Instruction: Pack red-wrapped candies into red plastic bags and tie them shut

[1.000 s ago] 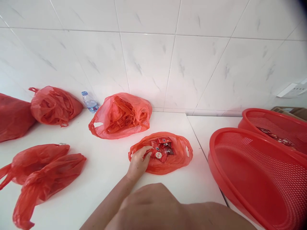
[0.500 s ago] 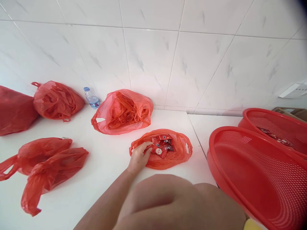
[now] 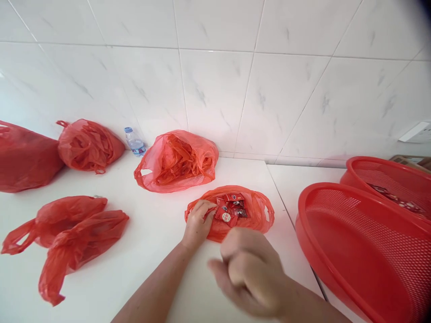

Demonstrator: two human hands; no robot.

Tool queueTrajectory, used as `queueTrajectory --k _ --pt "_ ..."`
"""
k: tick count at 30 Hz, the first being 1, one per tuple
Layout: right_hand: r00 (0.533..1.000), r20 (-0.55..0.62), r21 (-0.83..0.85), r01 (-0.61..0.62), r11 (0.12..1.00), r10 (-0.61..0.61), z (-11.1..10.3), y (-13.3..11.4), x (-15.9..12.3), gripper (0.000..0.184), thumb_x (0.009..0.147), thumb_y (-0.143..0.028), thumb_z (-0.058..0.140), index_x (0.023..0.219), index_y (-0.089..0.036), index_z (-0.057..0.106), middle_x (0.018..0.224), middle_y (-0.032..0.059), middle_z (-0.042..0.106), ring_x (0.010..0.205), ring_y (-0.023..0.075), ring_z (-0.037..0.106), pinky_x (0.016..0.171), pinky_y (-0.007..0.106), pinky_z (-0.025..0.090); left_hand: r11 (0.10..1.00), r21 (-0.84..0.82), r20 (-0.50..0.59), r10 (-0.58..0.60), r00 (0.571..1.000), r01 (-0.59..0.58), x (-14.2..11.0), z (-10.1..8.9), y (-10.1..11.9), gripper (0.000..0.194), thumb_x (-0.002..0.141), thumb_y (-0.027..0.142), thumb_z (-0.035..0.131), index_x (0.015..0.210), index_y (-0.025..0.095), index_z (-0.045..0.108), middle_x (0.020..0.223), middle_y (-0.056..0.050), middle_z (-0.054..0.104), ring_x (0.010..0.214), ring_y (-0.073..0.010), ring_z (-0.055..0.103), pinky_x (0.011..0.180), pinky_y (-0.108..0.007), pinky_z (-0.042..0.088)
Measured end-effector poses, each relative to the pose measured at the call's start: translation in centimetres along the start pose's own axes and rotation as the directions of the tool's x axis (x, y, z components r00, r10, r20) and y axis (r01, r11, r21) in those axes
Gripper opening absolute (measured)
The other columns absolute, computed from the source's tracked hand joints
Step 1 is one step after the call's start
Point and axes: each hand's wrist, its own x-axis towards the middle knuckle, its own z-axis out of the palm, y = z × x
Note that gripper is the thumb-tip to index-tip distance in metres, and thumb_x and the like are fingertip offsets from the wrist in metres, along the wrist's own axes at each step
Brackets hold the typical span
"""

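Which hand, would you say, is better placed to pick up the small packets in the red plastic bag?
Probably the left hand: its fingertips are at the small packets in the red plastic bag, whereas the right hand appears curled and blurred in the foreground.

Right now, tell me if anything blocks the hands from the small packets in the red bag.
Nothing visible blocks the left hand, which is at the packets. For the right hand, only the near edge of their red bag seems to lie between.
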Motion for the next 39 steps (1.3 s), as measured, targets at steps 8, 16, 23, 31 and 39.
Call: queueTrajectory --k 8,16,23,31,39 --pt "0.909 -0.007 -0.531 -0.356 0.768 0.417 2.2 11.2 -1.6 0.020 0.081 -0.015 0.052 0.099 -0.021 0.056 0.081 0.0013 0.064 0.073 0.0150 0.062 0.060 0.025 0.046 0.996 -0.023 -0.013 -0.087 0.996 0.086 0.3 -0.1 0.0 0.023 0.082 0.009 0.047 0.089 0.022 0.064 0.087 -0.002 0.065 0.083 -0.0173 0.060 0.076 -0.029 0.049" --pt "0.839 -0.055 -0.796 -0.364 0.483 0.542 4.2 12.9 0.9 0.021 0.091 -0.031 0.045 0.086 -0.018 0.060 0.075 0.0085 0.065 0.067 0.0198 0.063 0.051 0.026 0.039 0.993 -0.007 0.142 -0.114 0.983 0.116 0.3 -0.2 0.0 0.024 0.080 0.005 0.043 0.082 0.023 0.060 0.086 -0.001 0.063 0.080 -0.0174 0.059 0.072 -0.030 0.048" --pt "0.872 -0.066 -0.739 -0.369 0.564 0.485 5.0 13.3 -0.2 0.026 0.082 -0.024 0.059 0.108 -0.024 0.057 0.094 0.0091 0.061 0.076 0.0215 0.063 0.060 0.029 0.045 0.990 -0.002 0.158 -0.140 0.977 0.142 0.2 0.2 -0.6 0.021 0.081 0.008 0.042 0.082 0.023 0.056 0.106 -0.003 0.062 0.099 -0.0198 0.058 0.082 -0.035 0.048" --pt "0.798 -0.194 -0.312 -0.602 0.735 0.571 5.1 13.6 -0.1 0.056 0.076 -0.016 0.055 0.130 -0.022 0.041 0.118 0.0089 0.059 0.105 0.0222 0.059 0.080 0.034 0.051 0.974 -0.013 0.086 -0.222 0.971 0.224 0.0 0.0 -0.4 0.013 0.083 0.013 0.045 0.082 0.023 0.052 0.122 -0.005 0.059 0.126 -0.0230 0.044 0.090 -0.038 0.045" --pt "0.927 -0.223 -0.127 -0.334 0.934 0.302 4.7 12.0 0.1 0.018 0.082 -0.011 0.048 0.091 -0.020 0.059 0.087 0.0039 0.060 0.079 0.0143 0.059 0.071 0.027 0.050 0.951 -0.162 0.020 -0.263 0.965 0.263 -0.2 0.0 -0.2 0.024 0.082 0.016 0.051 0.105 0.023 0.049 0.125 -0.007 0.057 0.116 -0.0212 0.053 0.093 -0.040 0.045"
